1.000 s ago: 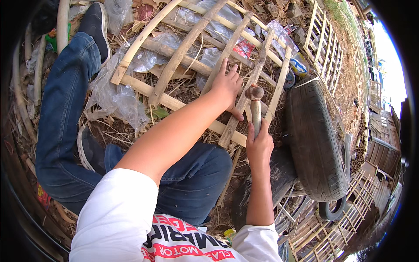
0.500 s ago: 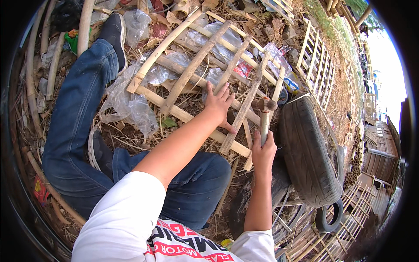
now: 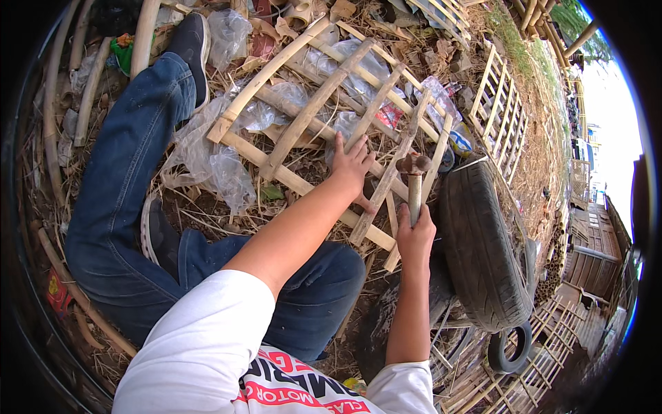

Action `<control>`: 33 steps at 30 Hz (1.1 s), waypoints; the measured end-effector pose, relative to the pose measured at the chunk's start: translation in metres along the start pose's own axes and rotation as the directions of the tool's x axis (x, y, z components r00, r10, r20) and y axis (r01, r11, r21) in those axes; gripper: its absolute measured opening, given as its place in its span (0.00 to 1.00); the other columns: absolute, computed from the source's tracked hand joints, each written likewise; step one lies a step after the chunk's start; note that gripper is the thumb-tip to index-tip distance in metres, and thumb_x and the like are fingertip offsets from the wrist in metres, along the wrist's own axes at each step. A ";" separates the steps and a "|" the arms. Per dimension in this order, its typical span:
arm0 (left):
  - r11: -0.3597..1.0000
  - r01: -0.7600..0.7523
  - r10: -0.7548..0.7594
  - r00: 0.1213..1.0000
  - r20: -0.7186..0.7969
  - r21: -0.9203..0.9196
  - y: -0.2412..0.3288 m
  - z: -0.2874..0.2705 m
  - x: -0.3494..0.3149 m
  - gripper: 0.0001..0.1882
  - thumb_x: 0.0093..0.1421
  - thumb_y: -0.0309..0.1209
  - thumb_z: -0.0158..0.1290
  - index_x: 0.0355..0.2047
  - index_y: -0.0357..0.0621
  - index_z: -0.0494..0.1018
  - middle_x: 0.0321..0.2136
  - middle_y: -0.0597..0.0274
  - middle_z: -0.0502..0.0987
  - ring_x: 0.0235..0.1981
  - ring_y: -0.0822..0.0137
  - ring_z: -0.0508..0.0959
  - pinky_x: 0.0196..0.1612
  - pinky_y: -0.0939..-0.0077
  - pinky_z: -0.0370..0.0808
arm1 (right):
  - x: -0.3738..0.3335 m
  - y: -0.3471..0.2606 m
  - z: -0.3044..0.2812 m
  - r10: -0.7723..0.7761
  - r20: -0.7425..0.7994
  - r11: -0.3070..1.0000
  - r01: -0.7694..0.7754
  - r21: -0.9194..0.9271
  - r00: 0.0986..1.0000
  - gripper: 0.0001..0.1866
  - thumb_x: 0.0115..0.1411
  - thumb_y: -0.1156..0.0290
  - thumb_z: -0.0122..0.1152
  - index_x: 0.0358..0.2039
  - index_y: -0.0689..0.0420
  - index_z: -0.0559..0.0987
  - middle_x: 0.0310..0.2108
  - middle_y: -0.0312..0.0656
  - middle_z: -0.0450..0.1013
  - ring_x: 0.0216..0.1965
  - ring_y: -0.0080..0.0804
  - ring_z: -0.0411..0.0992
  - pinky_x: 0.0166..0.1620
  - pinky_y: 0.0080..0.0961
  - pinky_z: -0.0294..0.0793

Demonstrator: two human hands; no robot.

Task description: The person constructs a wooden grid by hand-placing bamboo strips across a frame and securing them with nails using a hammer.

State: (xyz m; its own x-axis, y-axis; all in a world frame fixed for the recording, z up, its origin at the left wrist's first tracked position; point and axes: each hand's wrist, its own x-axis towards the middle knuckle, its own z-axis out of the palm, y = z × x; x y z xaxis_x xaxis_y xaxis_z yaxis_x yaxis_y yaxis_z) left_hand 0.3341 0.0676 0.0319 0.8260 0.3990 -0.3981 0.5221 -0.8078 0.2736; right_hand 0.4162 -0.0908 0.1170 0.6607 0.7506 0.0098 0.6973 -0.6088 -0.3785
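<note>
A lattice of split bamboo slats (image 3: 322, 103) lies in front of me, its strips crossing one another. My left hand (image 3: 353, 169) is spread over it, fingers apart, pressing on the slats near its right part. In my right hand (image 3: 415, 238) is a hammer (image 3: 415, 181) with a rusty head and a pale handle, held upright by the grip. The hammer's head is over the lattice's right end, in front of a slat; whether it touches the wood I cannot tell.
To the right a worn tire (image 3: 485, 241) leans on edge, with a smaller tire ring (image 3: 510, 347) beyond it. Clear plastic bags (image 3: 214, 162) and dry straw litter the ground. Other bamboo lattices (image 3: 498, 110) lie farther off. Bamboo poles (image 3: 93, 90) lie at the left.
The view has shifted slightly. My left hand stays spread on the lattice and has edged right. The hammer remains in my right hand, almost unmoved.
</note>
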 end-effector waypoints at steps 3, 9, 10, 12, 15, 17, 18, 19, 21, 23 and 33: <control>1.000 -0.004 0.004 1.000 0.018 -0.001 0.001 -0.002 0.000 0.76 0.29 0.83 0.50 0.71 0.47 0.45 0.72 0.54 0.45 0.73 0.58 0.33 0.66 0.29 0.29 | -0.003 0.001 -0.004 -0.007 0.008 1.000 0.007 0.011 1.000 0.15 0.63 0.66 0.59 0.38 0.67 0.72 0.26 0.63 0.74 0.31 0.64 0.74 0.32 0.48 0.71; 1.000 -0.010 0.010 1.000 0.011 -0.009 0.002 -0.003 -0.001 0.76 0.28 0.84 0.50 0.71 0.46 0.46 0.72 0.54 0.46 0.74 0.59 0.33 0.66 0.29 0.29 | -0.003 0.014 0.004 0.013 0.048 0.999 -0.011 -0.052 0.999 0.15 0.64 0.65 0.58 0.41 0.67 0.73 0.26 0.65 0.74 0.32 0.65 0.74 0.33 0.49 0.71; 1.000 -0.006 0.006 1.000 -0.004 -0.005 0.002 0.000 -0.001 0.76 0.28 0.84 0.50 0.71 0.46 0.46 0.72 0.54 0.46 0.74 0.59 0.33 0.66 0.29 0.29 | -0.004 0.008 0.002 0.022 0.051 1.000 -0.023 0.006 0.998 0.15 0.64 0.66 0.57 0.40 0.67 0.73 0.25 0.64 0.74 0.31 0.64 0.74 0.33 0.48 0.71; 1.000 0.003 -0.003 0.999 0.032 0.001 0.002 0.001 0.004 0.75 0.30 0.82 0.52 0.71 0.49 0.44 0.72 0.55 0.44 0.73 0.57 0.31 0.64 0.24 0.27 | -0.004 0.003 -0.003 0.032 0.040 0.999 -0.033 0.029 0.999 0.14 0.64 0.67 0.57 0.40 0.67 0.73 0.24 0.60 0.74 0.29 0.61 0.75 0.31 0.44 0.70; 1.000 0.008 -0.009 0.999 0.051 0.012 0.001 0.001 0.005 0.75 0.30 0.82 0.52 0.72 0.50 0.42 0.72 0.56 0.42 0.73 0.56 0.29 0.62 0.22 0.27 | -0.008 -0.008 -0.007 0.063 0.014 0.993 -0.064 0.102 0.998 0.14 0.65 0.67 0.57 0.40 0.67 0.73 0.25 0.60 0.74 0.29 0.61 0.75 0.31 0.43 0.70; 1.000 0.010 -0.011 0.999 0.054 0.015 0.000 0.001 0.005 0.76 0.30 0.82 0.52 0.72 0.51 0.41 0.72 0.57 0.42 0.73 0.56 0.29 0.63 0.22 0.27 | -0.008 -0.002 0.001 0.041 -0.016 0.996 -0.039 0.075 0.999 0.15 0.65 0.65 0.56 0.38 0.67 0.72 0.26 0.62 0.74 0.31 0.64 0.74 0.32 0.48 0.70; 1.000 0.007 -0.007 1.000 0.031 0.004 0.000 0.001 0.004 0.76 0.29 0.83 0.51 0.71 0.49 0.43 0.72 0.56 0.44 0.73 0.57 0.31 0.64 0.24 0.27 | -0.008 0.005 0.007 0.042 -0.011 0.999 -0.042 0.017 0.999 0.15 0.65 0.64 0.56 0.37 0.67 0.72 0.26 0.62 0.74 0.31 0.65 0.73 0.33 0.49 0.69; 1.000 0.003 -0.003 1.000 0.008 -0.007 0.000 0.001 0.002 0.76 0.28 0.83 0.51 0.71 0.48 0.45 0.72 0.55 0.45 0.73 0.58 0.32 0.65 0.26 0.28 | -0.007 0.012 0.012 0.044 -0.006 0.998 -0.045 -0.042 0.999 0.16 0.65 0.63 0.56 0.36 0.66 0.72 0.26 0.63 0.74 0.32 0.66 0.73 0.33 0.50 0.69; 1.000 0.001 -0.001 1.000 0.009 -0.009 0.001 -0.001 0.001 0.76 0.28 0.83 0.51 0.71 0.48 0.45 0.72 0.55 0.45 0.73 0.58 0.32 0.65 0.26 0.28 | -0.007 0.016 0.015 0.081 0.045 0.996 -0.079 -0.043 0.996 0.17 0.65 0.61 0.56 0.35 0.66 0.71 0.26 0.65 0.73 0.33 0.67 0.73 0.34 0.53 0.69; 1.000 0.004 -0.004 0.998 0.057 0.005 0.003 -0.003 0.005 0.77 0.28 0.83 0.52 0.72 0.51 0.42 0.72 0.57 0.43 0.73 0.56 0.29 0.63 0.22 0.27 | -0.006 0.016 0.013 0.061 0.037 0.997 -0.059 -0.042 0.997 0.17 0.65 0.61 0.56 0.35 0.66 0.71 0.26 0.65 0.73 0.33 0.67 0.73 0.34 0.52 0.69; 1.000 0.003 -0.003 1.000 -0.018 -0.017 0.002 -0.001 -0.001 0.76 0.28 0.82 0.52 0.70 0.47 0.48 0.71 0.55 0.47 0.74 0.60 0.34 0.66 0.28 0.30 | -0.005 0.005 0.006 0.095 0.037 0.995 -0.096 0.017 0.995 0.19 0.67 0.58 0.53 0.36 0.65 0.72 0.25 0.64 0.73 0.32 0.67 0.72 0.33 0.52 0.69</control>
State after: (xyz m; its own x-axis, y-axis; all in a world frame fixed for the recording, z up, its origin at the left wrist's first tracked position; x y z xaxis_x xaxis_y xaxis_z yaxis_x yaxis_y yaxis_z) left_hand 0.3345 0.0662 0.0331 0.8280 0.4091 -0.3835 0.5279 -0.7992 0.2872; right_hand 0.4144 -0.0959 0.1095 0.7135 0.6980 -0.0604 0.6258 -0.6737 -0.3930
